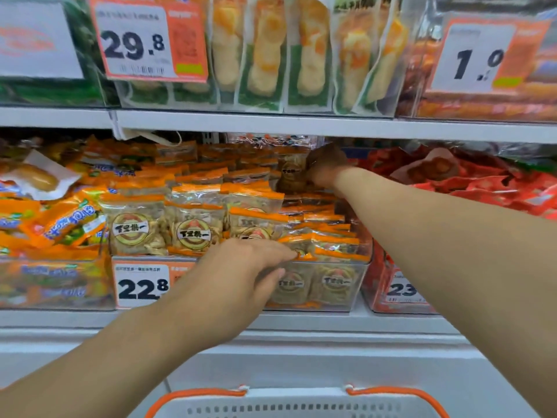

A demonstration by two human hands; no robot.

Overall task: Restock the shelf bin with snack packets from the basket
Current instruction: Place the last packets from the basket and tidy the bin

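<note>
Orange-topped snack packets (193,224) stand in crowded rows inside the clear shelf bin (331,285), between a heap of orange wrappers (60,224) on the left and red packets (482,188) on the right. The left hand (241,267) rests at the bin's front edge, its fingers stretched out nearly straight against the front-row packets, gripping nothing. Farther right and deeper in, the right hand (325,170) holds a packet (291,176) at the back of the bin, fingers curled round it. Pushing that packet into such a tight stack could tip the front rows over the low wall, unless the left hand steadies them. The basket (301,402) waits below, its contents hidden.
</note>
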